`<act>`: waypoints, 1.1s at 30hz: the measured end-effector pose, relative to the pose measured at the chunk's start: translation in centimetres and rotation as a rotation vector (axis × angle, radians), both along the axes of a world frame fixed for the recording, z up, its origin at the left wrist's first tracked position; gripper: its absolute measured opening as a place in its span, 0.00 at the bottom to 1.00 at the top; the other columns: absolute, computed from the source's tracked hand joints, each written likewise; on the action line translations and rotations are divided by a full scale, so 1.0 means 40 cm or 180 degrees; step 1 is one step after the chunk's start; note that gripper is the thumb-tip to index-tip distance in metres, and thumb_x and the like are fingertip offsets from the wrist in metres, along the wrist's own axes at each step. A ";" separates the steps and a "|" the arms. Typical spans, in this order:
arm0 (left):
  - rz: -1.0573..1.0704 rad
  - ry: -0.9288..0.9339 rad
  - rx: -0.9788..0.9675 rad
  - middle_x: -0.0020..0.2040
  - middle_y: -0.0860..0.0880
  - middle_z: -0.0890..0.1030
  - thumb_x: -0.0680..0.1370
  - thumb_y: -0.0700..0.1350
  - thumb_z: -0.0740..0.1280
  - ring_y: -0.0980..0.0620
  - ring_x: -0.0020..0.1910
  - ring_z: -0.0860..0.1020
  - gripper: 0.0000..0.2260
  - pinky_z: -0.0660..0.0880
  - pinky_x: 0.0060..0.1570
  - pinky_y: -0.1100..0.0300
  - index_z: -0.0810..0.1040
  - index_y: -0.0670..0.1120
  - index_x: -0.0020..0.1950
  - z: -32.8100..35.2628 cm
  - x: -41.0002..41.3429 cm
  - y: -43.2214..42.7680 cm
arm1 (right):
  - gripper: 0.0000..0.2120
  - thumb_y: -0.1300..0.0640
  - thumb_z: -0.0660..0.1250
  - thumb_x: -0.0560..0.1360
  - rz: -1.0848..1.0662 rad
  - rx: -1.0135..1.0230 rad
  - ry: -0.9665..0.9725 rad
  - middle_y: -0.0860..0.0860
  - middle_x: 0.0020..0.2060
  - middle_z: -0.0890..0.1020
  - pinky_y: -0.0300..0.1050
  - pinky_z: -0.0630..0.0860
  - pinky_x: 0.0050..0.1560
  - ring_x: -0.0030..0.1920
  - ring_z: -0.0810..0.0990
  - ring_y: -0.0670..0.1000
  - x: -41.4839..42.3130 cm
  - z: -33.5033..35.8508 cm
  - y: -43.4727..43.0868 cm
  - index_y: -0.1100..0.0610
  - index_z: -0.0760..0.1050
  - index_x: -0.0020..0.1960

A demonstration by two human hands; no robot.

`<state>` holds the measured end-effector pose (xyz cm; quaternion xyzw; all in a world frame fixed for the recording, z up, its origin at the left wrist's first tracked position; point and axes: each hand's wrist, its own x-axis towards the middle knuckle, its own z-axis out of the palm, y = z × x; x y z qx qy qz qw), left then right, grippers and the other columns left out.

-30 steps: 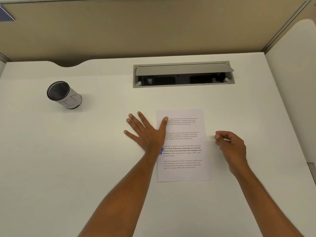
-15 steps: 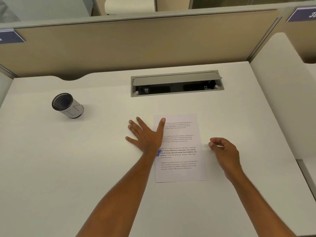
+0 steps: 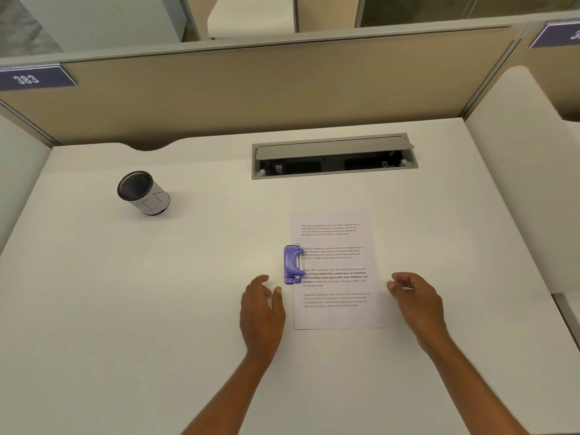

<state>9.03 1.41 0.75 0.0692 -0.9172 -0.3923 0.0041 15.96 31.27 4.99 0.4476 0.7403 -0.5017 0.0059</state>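
One purple hole punch (image 3: pixel 293 264) straddles the printed sheet's (image 3: pixel 335 315) left edge, long axis running near to far. Our left hand (image 3: pixel 262 309), relaxed and empty, hangs just near-left of it, clearly the closer. Right hand (image 3: pixel 414 301) hovers off the sheet's right edge, fingers loosely curled; whether it is pinching anything, we can't tell.

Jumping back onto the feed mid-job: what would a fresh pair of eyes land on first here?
The purple hole punch stands out most, sitting on the left edge of the printed sheet near the middle of the white desk. The two hands flank that sheet: the left hand is just below the punch, and the right hand is loosely curled beside the right edge. A dark mesh cup stands alone at far left.
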 end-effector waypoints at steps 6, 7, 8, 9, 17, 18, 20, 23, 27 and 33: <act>-0.0533 -0.0550 -0.0042 0.41 0.57 0.78 0.80 0.56 0.75 0.58 0.45 0.78 0.08 0.75 0.41 0.59 0.77 0.57 0.52 0.000 0.045 -0.015 | 0.13 0.55 0.74 0.81 0.0152 0.0208 -0.0149 0.50 0.58 0.84 0.48 0.74 0.59 0.58 0.81 0.53 0.015 -0.013 -0.038 0.52 0.82 0.64; -0.0589 -0.0618 -0.0073 0.41 0.57 0.78 0.79 0.56 0.76 0.59 0.45 0.77 0.09 0.73 0.41 0.60 0.77 0.57 0.51 0.003 0.044 -0.015 | 0.13 0.55 0.74 0.81 0.0172 0.0275 -0.0181 0.51 0.58 0.83 0.48 0.74 0.59 0.59 0.81 0.53 0.016 -0.015 -0.044 0.53 0.82 0.65; -0.0619 -0.0674 -0.0098 0.40 0.58 0.78 0.79 0.57 0.76 0.60 0.45 0.77 0.10 0.72 0.40 0.61 0.77 0.57 0.50 0.004 0.042 -0.015 | 0.14 0.55 0.74 0.81 0.0183 0.0346 -0.0219 0.52 0.59 0.82 0.48 0.74 0.60 0.59 0.80 0.54 0.016 -0.015 -0.050 0.53 0.81 0.66; -0.0633 -0.0722 -0.0118 0.40 0.58 0.78 0.78 0.57 0.77 0.60 0.46 0.76 0.10 0.71 0.40 0.61 0.77 0.57 0.49 0.006 0.040 -0.016 | 0.15 0.54 0.73 0.81 0.0192 0.0417 -0.0266 0.52 0.60 0.81 0.48 0.73 0.60 0.58 0.79 0.53 0.016 -0.016 -0.056 0.54 0.80 0.67; -0.0676 -0.0865 -0.0303 0.39 0.56 0.78 0.76 0.54 0.78 0.56 0.46 0.76 0.11 0.69 0.38 0.59 0.77 0.55 0.43 0.012 0.030 -0.012 | 0.18 0.53 0.72 0.82 0.0098 0.0507 -0.0304 0.54 0.63 0.77 0.50 0.73 0.62 0.57 0.76 0.52 0.010 -0.010 -0.101 0.55 0.78 0.69; -0.0677 -0.0876 -0.0316 0.39 0.56 0.78 0.76 0.54 0.78 0.56 0.46 0.76 0.11 0.68 0.38 0.59 0.77 0.54 0.43 0.013 0.028 -0.011 | 0.18 0.53 0.72 0.82 0.0091 0.0506 -0.0308 0.54 0.63 0.77 0.50 0.73 0.62 0.57 0.76 0.52 0.007 -0.008 -0.105 0.55 0.77 0.69; -0.0691 -0.0900 -0.0365 0.40 0.56 0.79 0.77 0.54 0.78 0.55 0.46 0.76 0.11 0.67 0.37 0.60 0.77 0.54 0.43 0.014 0.025 -0.009 | 0.18 0.52 0.71 0.82 0.0086 0.0523 -0.0301 0.55 0.64 0.77 0.50 0.73 0.62 0.57 0.75 0.52 0.003 -0.007 -0.109 0.56 0.77 0.70; -0.0714 -0.0950 -0.0407 0.41 0.57 0.79 0.77 0.54 0.78 0.54 0.46 0.76 0.11 0.67 0.38 0.60 0.78 0.53 0.44 0.015 0.019 -0.007 | 0.18 0.51 0.72 0.81 0.0058 0.0462 -0.0243 0.54 0.62 0.77 0.50 0.75 0.63 0.58 0.77 0.53 -0.001 -0.015 -0.110 0.55 0.77 0.69; -0.0731 -0.0995 -0.0432 0.42 0.56 0.79 0.77 0.53 0.78 0.53 0.47 0.77 0.10 0.67 0.38 0.58 0.78 0.53 0.44 0.019 0.016 -0.006 | 0.18 0.48 0.75 0.79 -0.0144 -0.0076 0.0054 0.48 0.57 0.81 0.60 0.83 0.61 0.57 0.84 0.55 -0.010 -0.023 -0.116 0.50 0.78 0.67; -0.0730 -0.0980 -0.0428 0.42 0.56 0.79 0.77 0.52 0.78 0.52 0.47 0.77 0.10 0.69 0.39 0.57 0.79 0.52 0.44 0.030 0.018 -0.002 | 0.09 0.52 0.74 0.81 -0.0074 -0.0212 0.0242 0.47 0.49 0.87 0.51 0.80 0.54 0.53 0.86 0.52 -0.033 -0.004 -0.101 0.48 0.81 0.60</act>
